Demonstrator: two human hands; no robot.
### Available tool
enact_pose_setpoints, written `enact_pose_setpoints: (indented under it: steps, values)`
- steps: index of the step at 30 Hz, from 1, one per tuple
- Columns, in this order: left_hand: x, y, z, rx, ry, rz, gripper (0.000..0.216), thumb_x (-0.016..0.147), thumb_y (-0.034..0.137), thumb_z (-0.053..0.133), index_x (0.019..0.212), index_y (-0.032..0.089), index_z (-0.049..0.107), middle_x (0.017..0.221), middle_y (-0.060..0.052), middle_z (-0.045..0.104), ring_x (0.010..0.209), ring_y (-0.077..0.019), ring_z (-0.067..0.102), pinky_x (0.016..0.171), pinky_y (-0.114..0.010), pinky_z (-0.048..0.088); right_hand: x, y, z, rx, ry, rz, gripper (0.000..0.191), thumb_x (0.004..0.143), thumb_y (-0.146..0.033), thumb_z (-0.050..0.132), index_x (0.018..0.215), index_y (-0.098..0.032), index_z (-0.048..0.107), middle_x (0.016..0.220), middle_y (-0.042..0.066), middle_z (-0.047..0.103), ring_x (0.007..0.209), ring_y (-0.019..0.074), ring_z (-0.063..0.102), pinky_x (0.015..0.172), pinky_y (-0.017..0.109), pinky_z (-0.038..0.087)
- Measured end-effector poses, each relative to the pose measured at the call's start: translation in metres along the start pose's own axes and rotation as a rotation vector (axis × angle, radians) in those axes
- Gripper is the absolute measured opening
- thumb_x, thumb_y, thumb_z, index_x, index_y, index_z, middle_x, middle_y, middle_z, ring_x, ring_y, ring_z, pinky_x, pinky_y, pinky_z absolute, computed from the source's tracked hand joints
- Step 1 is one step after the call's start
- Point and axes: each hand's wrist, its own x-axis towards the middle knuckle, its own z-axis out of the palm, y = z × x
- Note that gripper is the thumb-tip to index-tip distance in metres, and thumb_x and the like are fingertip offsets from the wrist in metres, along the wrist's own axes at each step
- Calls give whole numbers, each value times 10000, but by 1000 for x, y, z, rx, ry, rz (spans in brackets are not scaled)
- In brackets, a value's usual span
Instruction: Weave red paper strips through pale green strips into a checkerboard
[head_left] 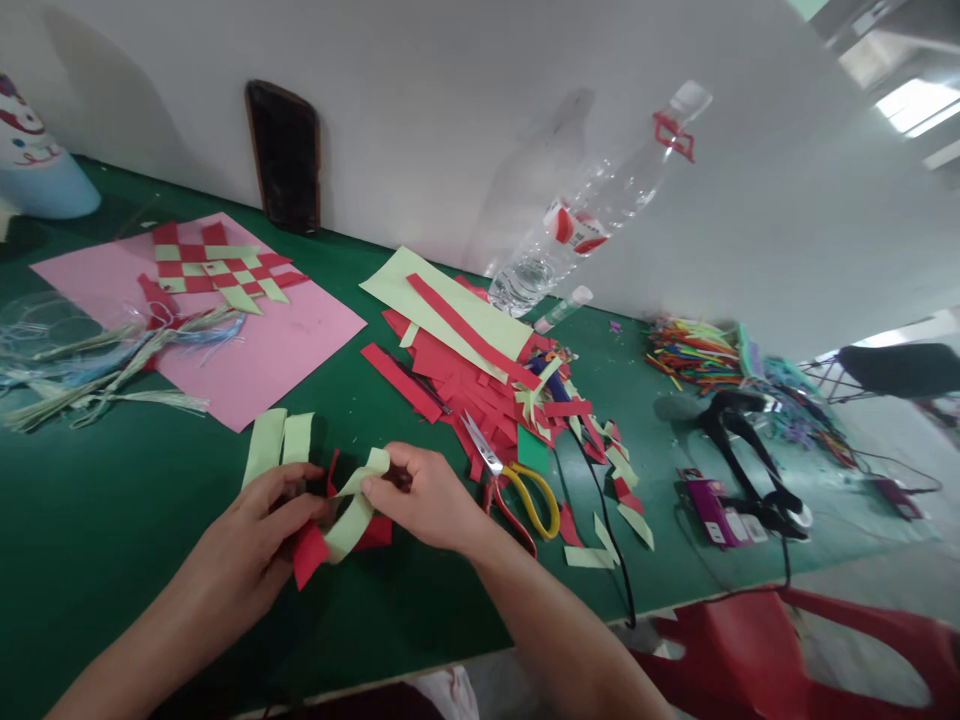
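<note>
My left hand [274, 525] is closed on red paper strips [309, 556], with part of the paper hidden behind its fingers. Between thumb and fingers, my right hand [427, 495] pinches the upper end of a pale green paper strip [352, 522], which curves down across the red paper. Two more pale green strips [266, 448] stick out just beyond my left hand. Scissors [536, 500] with yellow and red handles lie right of my right hand. Woven red and green paper pieces [217, 265] rest on a pink sheet [315, 340] at the left.
A heap of red paper [450, 385] and scraps [592, 555] covers the middle. Behind it leans a plastic bottle [592, 210]; a phone [285, 155] stands against the wall. A black strap [750, 450], a purple box [709, 510] and a cable lie right. A red chair [742, 650] stands below the edge.
</note>
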Motion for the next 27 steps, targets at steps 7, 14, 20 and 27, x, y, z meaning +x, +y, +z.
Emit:
enact_pose_setpoints:
  steps: [7,14,20,27]
  values:
    - [1,-2,-1,-8,-23,-71,316,866,239,507,1174,235,577,1123,-83,684,1030,-273,661,853,-392,561,-11,8,4,27,32,55,81,822,-263,617,803,-185,608,671,-48,521,587,94,461,508,178,358]
    - [2,1,-2,-21,-25,-5,466,808,135,483,1249,272,547,1139,-47,692,1055,-245,650,884,-374,543,-25,7,15,-157,-93,-372,137,790,-169,599,903,-193,673,974,47,734,890,169,675,850,260,518]
    - [1,-1,-5,-8,-65,98,483,818,153,517,1266,316,596,1264,-51,646,1173,-244,598,946,-362,529,-27,14,23,-445,-139,-577,96,800,-125,590,813,-220,585,954,28,761,986,168,696,1111,297,400]
    - [0,-11,1,-108,2,111,342,865,302,531,1182,321,659,1193,-36,716,1099,-237,640,915,-353,538,-27,16,20,-436,-129,-634,99,811,-132,585,802,-229,566,1046,37,758,1049,160,689,1107,282,419]
